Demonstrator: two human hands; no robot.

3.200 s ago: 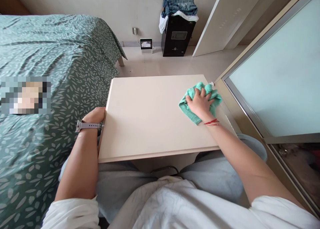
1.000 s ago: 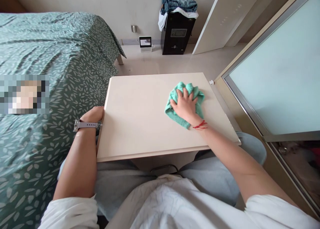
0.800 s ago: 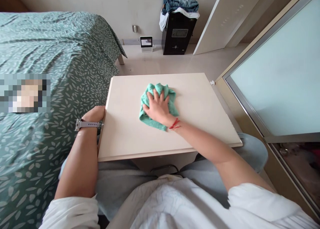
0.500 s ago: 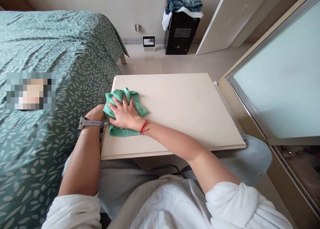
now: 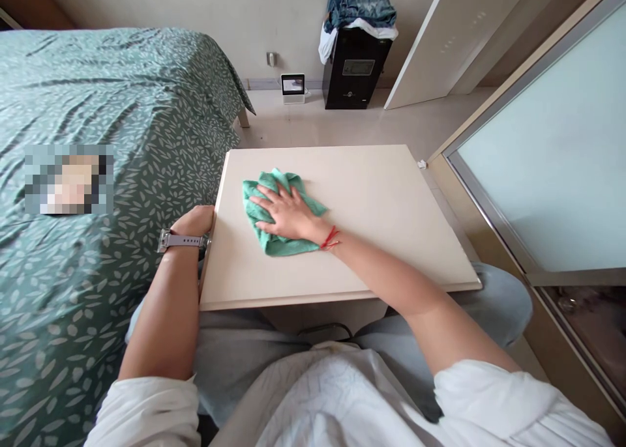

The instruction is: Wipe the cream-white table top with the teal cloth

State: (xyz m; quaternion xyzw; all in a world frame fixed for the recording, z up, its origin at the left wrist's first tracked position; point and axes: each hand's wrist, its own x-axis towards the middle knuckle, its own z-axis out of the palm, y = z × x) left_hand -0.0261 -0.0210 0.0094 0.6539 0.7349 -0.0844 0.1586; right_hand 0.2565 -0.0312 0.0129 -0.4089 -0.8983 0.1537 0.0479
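A flat cream-coloured board (image 5: 372, 199) lies across in front of me, its near edge over my legs. On its left half is a crumpled green cloth (image 5: 274, 242). My right hand (image 5: 288, 214) rests flat on the cloth with fingers spread, pressing it against the board; a red string bracelet circles that wrist. At the board's left edge, my left hand (image 5: 194, 220) is closed against the side, its fingertips hidden. A watch with a grey strap is on the left wrist.
To the left is a bed with a green leaf-patterned cover (image 5: 161, 108), a blurred-out patch on it. Beyond the board stand a small screen device (image 5: 293, 88) and a black cabinet (image 5: 349, 75) topped with jeans (image 5: 362, 9). A frosted sliding door (image 5: 548, 147) borders the right.
My right hand has slid the green cloth to the right across the board, away from the left edge. The left hand stays at the board's side.
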